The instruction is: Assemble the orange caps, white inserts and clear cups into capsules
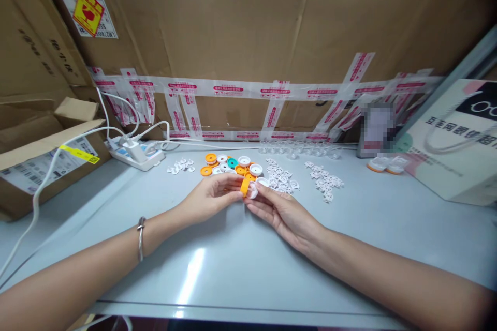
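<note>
Over the middle of the table, my left hand (212, 197) pinches an orange round plastic cap (245, 186) between thumb and fingers. My right hand (281, 212) closes on a clear-white round plastic piece (252, 191) right against the cap; whether the two are joined I cannot tell. Just behind my hands lies a pile of round caps (221, 159) in orange, white and teal. Small white flat plastic parts (280, 178) lie beyond my right hand, and a second group of white parts (329, 182) lies farther right.
Small white discs (180, 166) lie left of the caps. Clear cups (292, 151) line the back. Two assembled white-and-orange pieces (387, 164) stand at right, near a paper bag (456, 150). A power strip (136, 155) with cables and an opened carton (50, 160) are at left. Taped cardboard (240, 36) forms the back.
</note>
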Tool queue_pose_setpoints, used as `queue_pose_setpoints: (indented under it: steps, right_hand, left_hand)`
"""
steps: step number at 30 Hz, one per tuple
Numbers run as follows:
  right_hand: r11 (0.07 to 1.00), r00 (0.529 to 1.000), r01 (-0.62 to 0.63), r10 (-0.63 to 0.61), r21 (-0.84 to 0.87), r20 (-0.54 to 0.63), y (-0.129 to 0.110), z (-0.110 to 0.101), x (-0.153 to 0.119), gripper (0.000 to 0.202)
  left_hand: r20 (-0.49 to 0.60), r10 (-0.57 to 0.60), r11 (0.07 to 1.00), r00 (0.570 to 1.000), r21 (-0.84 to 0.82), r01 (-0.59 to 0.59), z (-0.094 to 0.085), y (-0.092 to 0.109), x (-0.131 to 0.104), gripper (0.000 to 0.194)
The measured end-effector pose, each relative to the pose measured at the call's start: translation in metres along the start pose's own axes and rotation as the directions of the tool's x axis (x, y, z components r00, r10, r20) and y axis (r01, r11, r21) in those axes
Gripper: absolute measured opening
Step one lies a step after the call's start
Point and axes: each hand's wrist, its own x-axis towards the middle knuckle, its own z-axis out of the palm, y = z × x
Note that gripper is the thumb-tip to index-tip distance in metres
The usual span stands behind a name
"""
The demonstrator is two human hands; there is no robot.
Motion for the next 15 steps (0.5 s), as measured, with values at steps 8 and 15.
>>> queue_pose_setpoints:
  steps: [8,15]
  right_hand:
    - [1.000,1.000,0.010,-0.010,0.008,0.015,0.0007,-0.0014,-0.0005,0.016]
    - [1.000,1.000,0.023,-0.023,0.001,-0.003,0.0019,-0.0014,-0.0003,0.015]
  left_hand:
    - [0.022,-0.021,0.998,1.000,-0.056,0.022,-0.0014,-0.0017,0.0009,0.027]
    - [0.024,0.013,0.996,1.000,-0.088,-0.011,-0.0011,-0.0022,0.0015,0.026]
